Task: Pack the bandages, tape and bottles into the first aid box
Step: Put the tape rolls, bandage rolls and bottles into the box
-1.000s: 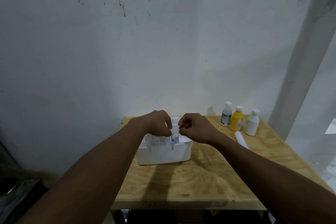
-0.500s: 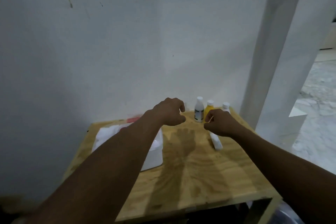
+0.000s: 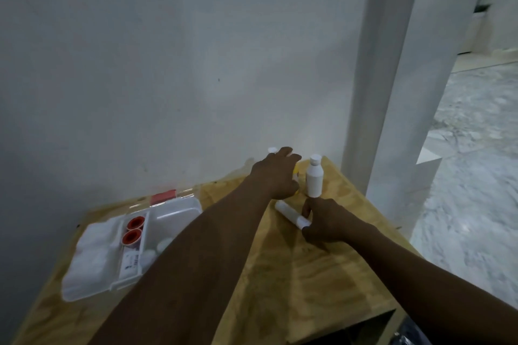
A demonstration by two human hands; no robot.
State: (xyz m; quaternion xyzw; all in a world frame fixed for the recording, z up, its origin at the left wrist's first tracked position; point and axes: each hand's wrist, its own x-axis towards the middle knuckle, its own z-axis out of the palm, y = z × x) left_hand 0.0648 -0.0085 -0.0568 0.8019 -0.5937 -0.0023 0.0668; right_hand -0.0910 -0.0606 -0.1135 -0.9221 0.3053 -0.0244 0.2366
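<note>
The white first aid box (image 3: pixel 127 284) lies open at the table's left, with two red tape rolls (image 3: pixel 132 230) and white bandage packs (image 3: pixel 92 252) in its compartments. At the back right, my left hand (image 3: pixel 276 173) wraps round a yellow bottle (image 3: pixel 296 174) that is mostly hidden. Only the white cap (image 3: pixel 271 150) of another bottle shows behind that hand. A white bottle (image 3: pixel 314 178) stands upright just to the right, untouched. A white tube (image 3: pixel 288 211) lies on the wood in front of it, and my right hand (image 3: pixel 326 223) pinches its near end.
The plywood table (image 3: pixel 280 283) stands against a white wall. A white pillar (image 3: pixel 392 92) rises close behind its right corner, with marble floor beyond. The box's clear lid with a red latch (image 3: pixel 163 196) lies behind the box. The table's right and front edges are near.
Both hands left the box and travelled right to the bottles. My left hand came down on the yellow bottle and my right hand took the lying tube. The view tilted down and right.
</note>
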